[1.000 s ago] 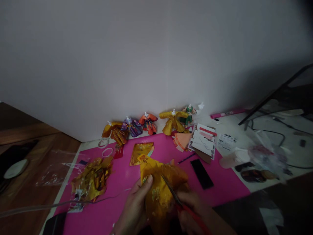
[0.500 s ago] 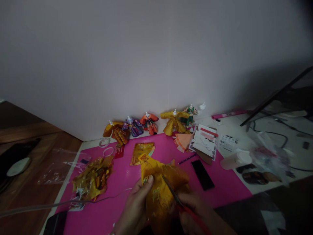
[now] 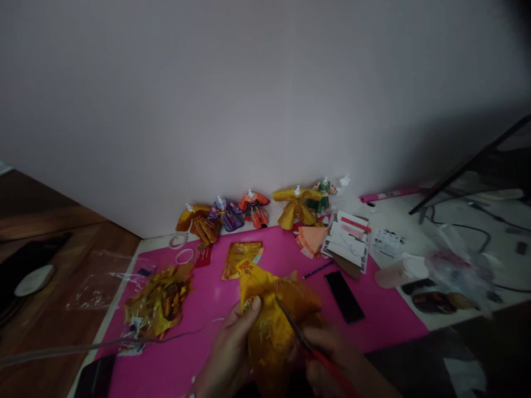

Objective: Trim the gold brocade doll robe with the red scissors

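Note:
My left hand (image 3: 228,354) grips a piece of shiny yellow patterned cloth (image 3: 271,315) from its left side, thumb pressed on top, low over the pink mat (image 3: 215,298). My right hand (image 3: 332,362) holds red-handled scissors (image 3: 305,342) whose thin blades point up and left across the cloth. Both wrists run out of the bottom edge of the view.
A row of small dolls in paper robes (image 3: 253,209) leans on the white wall. On the mat lie a gold scrap pile (image 3: 160,301), a flat yellow piece (image 3: 240,255), tape rings (image 3: 185,256), a black strip (image 3: 344,296) and cards (image 3: 346,237). Cables and bags sit at right.
Hands, cloth and scissors stay almost still; the view has shifted very slightly.

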Demonstrator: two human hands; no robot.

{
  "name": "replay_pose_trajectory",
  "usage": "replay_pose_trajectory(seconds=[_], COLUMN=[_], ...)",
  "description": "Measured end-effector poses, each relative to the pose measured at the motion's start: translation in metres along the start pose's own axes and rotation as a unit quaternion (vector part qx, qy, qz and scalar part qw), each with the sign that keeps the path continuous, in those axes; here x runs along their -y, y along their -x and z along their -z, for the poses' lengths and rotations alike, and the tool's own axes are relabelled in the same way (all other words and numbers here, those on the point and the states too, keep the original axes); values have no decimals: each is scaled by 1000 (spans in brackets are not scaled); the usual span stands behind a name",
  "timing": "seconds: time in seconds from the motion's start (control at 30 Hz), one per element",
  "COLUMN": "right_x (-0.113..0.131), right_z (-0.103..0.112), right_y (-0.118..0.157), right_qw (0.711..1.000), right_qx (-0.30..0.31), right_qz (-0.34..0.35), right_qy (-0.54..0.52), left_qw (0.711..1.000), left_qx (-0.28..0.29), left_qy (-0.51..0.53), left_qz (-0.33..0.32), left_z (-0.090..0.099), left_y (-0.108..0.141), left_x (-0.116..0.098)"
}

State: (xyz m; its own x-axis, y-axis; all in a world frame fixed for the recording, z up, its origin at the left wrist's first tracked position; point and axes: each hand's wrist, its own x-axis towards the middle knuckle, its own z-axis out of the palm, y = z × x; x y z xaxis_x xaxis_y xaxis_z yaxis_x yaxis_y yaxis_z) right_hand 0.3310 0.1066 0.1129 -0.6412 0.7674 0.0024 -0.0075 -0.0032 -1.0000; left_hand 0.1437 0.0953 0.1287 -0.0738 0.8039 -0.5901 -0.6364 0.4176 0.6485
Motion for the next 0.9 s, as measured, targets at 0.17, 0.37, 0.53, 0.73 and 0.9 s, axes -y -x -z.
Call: replay_pose_trajectory(seconds=[0.17, 0.37, 0.53, 0.73, 0.9], right_x=[-1, 8, -2, 7, 3], right_z=[-1, 0, -1, -2, 1], right_y=[-1, 3, 5, -2, -1], right_qw=[1000, 999, 999, 1000, 1000], right_qx=[-1, 10, 8, -7, 9], right_qz=[-2, -50, -51, 17, -22], right_qy=[16, 5, 16, 14, 14], left_qw=[1000, 1000, 999, 999, 999], left_qx=[7, 21, 30, 47, 46], left_qy=[-2, 5, -15, -13, 3], left_qz=[1, -6, 8, 7, 1], left_z=[3, 0, 0, 1, 1], left_y=[-1, 1, 3, 4, 2], left_x=[0, -2, -6, -7, -5])
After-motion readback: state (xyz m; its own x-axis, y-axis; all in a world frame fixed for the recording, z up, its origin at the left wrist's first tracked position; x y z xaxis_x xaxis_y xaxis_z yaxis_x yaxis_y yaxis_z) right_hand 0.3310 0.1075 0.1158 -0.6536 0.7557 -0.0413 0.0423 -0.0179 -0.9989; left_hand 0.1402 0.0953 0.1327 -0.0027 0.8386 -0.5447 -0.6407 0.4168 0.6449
